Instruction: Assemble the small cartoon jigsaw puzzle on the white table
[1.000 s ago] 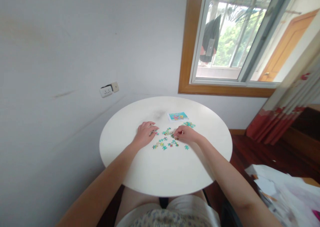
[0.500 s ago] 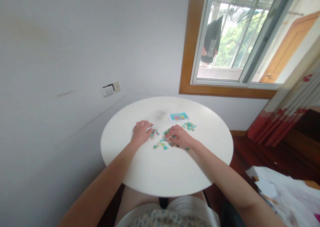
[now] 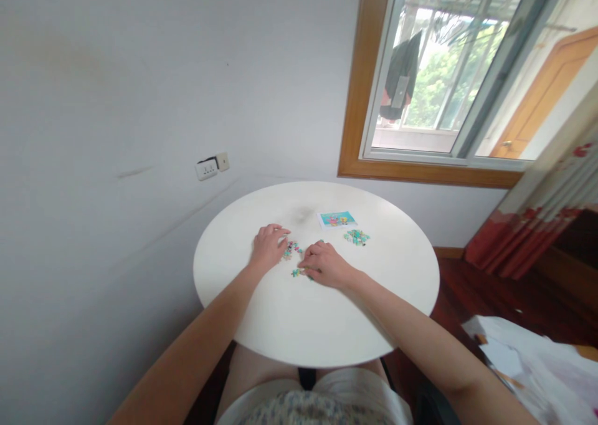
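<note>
Turquoise-pink jigsaw pieces (image 3: 293,248) — beside left grip (image 3: 268,248)

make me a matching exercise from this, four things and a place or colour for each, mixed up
Things:
1. left hand
2. picture
3. table
4. window frame

Places and colours:
A. white, with a rounded edge
B. wood-brown, against the wall
C. beside the leftmost puzzle pieces
D. mostly turquoise, lying beyond both hands

Right pairs: 1-C, 2-D, 3-A, 4-B
</note>
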Motion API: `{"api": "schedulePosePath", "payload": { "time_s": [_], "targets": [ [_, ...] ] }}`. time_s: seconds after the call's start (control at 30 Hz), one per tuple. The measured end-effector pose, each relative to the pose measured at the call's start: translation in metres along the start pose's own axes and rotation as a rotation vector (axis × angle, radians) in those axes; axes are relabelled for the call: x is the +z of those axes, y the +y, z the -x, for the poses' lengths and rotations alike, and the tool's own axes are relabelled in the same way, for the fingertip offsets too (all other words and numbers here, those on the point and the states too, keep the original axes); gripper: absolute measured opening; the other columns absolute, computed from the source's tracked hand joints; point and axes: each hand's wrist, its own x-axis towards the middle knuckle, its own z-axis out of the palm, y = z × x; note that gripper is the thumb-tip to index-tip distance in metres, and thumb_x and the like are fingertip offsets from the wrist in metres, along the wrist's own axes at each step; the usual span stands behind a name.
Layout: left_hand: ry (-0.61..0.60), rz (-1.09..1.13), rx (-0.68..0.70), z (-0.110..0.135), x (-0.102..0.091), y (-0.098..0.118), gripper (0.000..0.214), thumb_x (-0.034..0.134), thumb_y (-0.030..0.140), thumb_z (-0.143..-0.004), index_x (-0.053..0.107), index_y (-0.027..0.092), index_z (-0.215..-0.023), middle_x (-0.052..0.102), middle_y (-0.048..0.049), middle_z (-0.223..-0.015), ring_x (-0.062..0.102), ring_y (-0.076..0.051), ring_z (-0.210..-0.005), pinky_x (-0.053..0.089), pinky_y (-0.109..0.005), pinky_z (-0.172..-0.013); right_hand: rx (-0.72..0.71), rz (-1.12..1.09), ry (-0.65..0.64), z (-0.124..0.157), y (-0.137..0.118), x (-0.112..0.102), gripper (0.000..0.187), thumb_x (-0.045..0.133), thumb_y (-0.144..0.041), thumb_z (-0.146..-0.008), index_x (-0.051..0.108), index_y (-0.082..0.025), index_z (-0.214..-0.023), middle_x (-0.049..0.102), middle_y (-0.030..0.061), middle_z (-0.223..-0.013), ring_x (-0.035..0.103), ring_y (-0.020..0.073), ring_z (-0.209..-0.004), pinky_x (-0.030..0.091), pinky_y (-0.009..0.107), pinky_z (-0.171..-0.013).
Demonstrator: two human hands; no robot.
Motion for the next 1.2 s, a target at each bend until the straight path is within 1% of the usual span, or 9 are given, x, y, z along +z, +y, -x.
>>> {"api": "schedulePosePath", "payload": {
  "time_s": [0.2, 0.4, 0.47, 0.57, 0.67, 0.77, 0.93, 1.07, 1.2],
  "targets": [
    [-0.019, 0.013, -0.009, 0.000, 0.000, 0.000, 0.024, 0.053, 0.024, -0.086, 0.068, 0.026, -0.105, 0.057, -0.0065, -0.114, 0.050, -0.027, -0.108, 0.041, -0.044, -0.098, 0.033, -0.013, -0.007, 0.003, 0.008, -0.003, 0.025, 0.068, -0.027, -0.082, 0.072, -0.028, -0.107, 0.064, 0.0055, -0.102, 0.050, 0.0213, -0.099, 0.035, 0.034, -0.083],
    [-0.038, 0.011, -0.004, -0.001, 0.000, 0.000, 0.025, 0.054, 0.025, -0.086, 0.068, 0.027, -0.106, 0.057, -0.0055, -0.114, 0.051, -0.025, -0.108, 0.041, -0.043, -0.098, -0.015, -0.025, 0.008, -0.001, 0.001, 0.000, 0.020, 0.065, -0.030, -0.085, 0.074, -0.029, -0.103, 0.063, 0.0056, -0.105, 0.049, 0.0213, -0.100, 0.034, 0.035, -0.086],
    [-0.041, 0.008, -0.007, -0.001, 0.000, 0.001, 0.025, 0.054, 0.024, -0.086, 0.068, 0.027, -0.107, 0.056, -0.0059, -0.115, 0.050, -0.026, -0.107, 0.041, -0.043, -0.098, -0.035, -0.032, 0.008, -0.002, -0.001, 0.002, 0.020, 0.063, -0.027, -0.087, 0.074, -0.031, -0.103, 0.063, 0.0047, -0.105, 0.049, 0.0207, -0.100, 0.034, 0.035, -0.088],
    [-0.044, 0.006, -0.008, -0.001, -0.001, 0.001, 0.026, 0.054, 0.023, -0.086, 0.068, 0.026, -0.107, 0.056, -0.0061, -0.115, 0.051, -0.025, -0.107, 0.041, -0.042, -0.099, -0.038, -0.045, 0.023, -0.002, 0.000, 0.002, 0.030, 0.057, -0.018, -0.089, 0.071, -0.032, -0.110, 0.063, 0.0040, -0.104, 0.049, 0.0192, -0.099, 0.034, 0.034, -0.088],
    [-0.046, 0.010, -0.012, -0.001, 0.000, 0.002, 0.026, 0.054, 0.023, -0.086, 0.068, 0.026, -0.107, 0.057, -0.0056, -0.115, 0.051, -0.024, -0.108, 0.041, -0.041, -0.099, -0.001, -0.043, 0.067, -0.001, 0.005, 0.000, 0.036, 0.055, -0.012, -0.088, 0.068, -0.031, -0.116, 0.063, 0.0045, -0.102, 0.049, 0.0183, -0.097, 0.034, 0.033, -0.086],
    [-0.051, 0.018, -0.016, -0.001, 0.001, 0.001, 0.027, 0.054, 0.022, -0.085, 0.068, 0.026, -0.107, 0.057, -0.0057, -0.116, 0.051, -0.025, -0.108, 0.041, -0.041, -0.100, 0.021, -0.027, 0.077, 0.000, 0.009, -0.002, 0.033, 0.056, -0.014, -0.088, 0.069, -0.030, -0.113, 0.063, 0.0050, -0.100, 0.050, 0.0183, -0.095, 0.035, 0.033, -0.085],
    [-0.067, 0.046, -0.014, -0.003, 0.000, -0.006, 0.031, 0.051, 0.017, -0.084, 0.068, 0.025, -0.109, 0.057, -0.0064, -0.115, 0.050, -0.025, -0.110, 0.039, -0.041, -0.101, 0.030, 0.001, 0.048, 0.001, 0.009, -0.001, 0.030, 0.059, -0.015, -0.087, 0.070, -0.029, -0.111, 0.063, 0.0049, -0.101, 0.049, 0.0189, -0.097, 0.035, 0.033, -0.084],
    [-0.111, 0.094, 0.018, -0.008, -0.007, -0.015, 0.033, 0.050, 0.013, -0.082, 0.067, 0.023, -0.109, 0.062, -0.0061, -0.109, 0.053, -0.024, -0.109, 0.037, -0.041, -0.102, 0.026, 0.005, 0.019, 0.002, 0.005, -0.002, 0.023, 0.060, -0.020, -0.087, 0.072, -0.028, -0.105, 0.063, 0.0054, -0.102, 0.048, 0.0198, -0.098, 0.035, 0.033, -0.083],
    [-0.169, 0.159, 0.055, -0.012, -0.017, -0.020, 0.028, 0.052, 0.017, -0.082, 0.068, 0.021, -0.105, 0.066, -0.0057, -0.104, 0.056, -0.023, -0.104, 0.039, -0.041, -0.100, 0.037, 0.017, 0.012, 0.002, 0.002, -0.004, 0.020, 0.059, -0.024, -0.089, 0.073, -0.028, -0.103, 0.063, 0.0054, -0.102, 0.048, 0.0204, -0.099, 0.034, 0.034, -0.082]
  ]
}}
